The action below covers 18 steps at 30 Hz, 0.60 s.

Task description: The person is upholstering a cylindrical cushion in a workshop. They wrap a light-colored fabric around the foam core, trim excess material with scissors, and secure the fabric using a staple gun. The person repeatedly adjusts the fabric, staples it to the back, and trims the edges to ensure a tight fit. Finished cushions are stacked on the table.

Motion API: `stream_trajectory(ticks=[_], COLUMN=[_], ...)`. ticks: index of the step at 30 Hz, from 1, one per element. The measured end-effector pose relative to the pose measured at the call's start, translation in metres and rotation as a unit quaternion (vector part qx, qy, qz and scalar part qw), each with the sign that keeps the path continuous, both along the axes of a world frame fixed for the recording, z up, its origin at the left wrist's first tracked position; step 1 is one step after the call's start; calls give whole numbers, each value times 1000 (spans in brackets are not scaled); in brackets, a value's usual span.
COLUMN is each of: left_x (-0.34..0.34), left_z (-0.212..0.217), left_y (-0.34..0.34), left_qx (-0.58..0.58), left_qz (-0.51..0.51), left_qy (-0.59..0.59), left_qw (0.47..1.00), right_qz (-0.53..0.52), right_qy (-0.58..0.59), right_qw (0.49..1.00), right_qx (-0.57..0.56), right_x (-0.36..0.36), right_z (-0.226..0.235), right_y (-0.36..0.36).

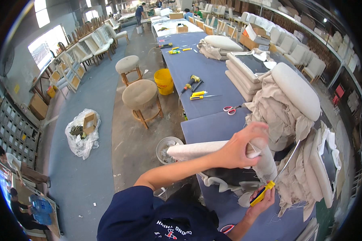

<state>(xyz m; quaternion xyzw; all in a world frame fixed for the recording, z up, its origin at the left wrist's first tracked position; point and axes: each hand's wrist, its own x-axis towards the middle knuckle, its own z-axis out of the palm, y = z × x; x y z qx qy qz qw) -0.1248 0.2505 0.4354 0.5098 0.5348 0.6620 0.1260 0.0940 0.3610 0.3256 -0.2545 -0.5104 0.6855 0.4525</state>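
In front of me, a beige fabric-covered chair pad stands on edge, its dark underside partly showing. My left hand reaches over its corner, fingers curled and closed on the fabric there. Lower right, my right hand grips a yellow-handled cutter knife. Its long thin blade points up and to the right, beside the corner of the pad. Scraps of beige cloth hang around the pad's lower edge. Red-handled scissors lie near my right forearm.
Piled covered pads and loose beige cloth crowd the right of the blue-covered table. Farther up lie scissors, another yellow cutter and a staple gun. A yellow bucket, round stools and a scrap bin stand left.
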Motion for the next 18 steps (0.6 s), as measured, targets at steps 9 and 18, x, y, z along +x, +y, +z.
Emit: stream_trajectory(ticks=[9, 18], left_x=[-9, 10], left_z=[-10, -14], left_y=[-1, 5], left_qx=[-159, -134], left_qz=[22, 32], left_qy=[20, 102], left_qw=[987, 985], right_qz=[19, 47], right_qy=[-38, -84], right_qw=[998, 975], right_qx=[54, 201], right_x=[44, 90], right_z=[-3, -14], right_y=[-17, -1])
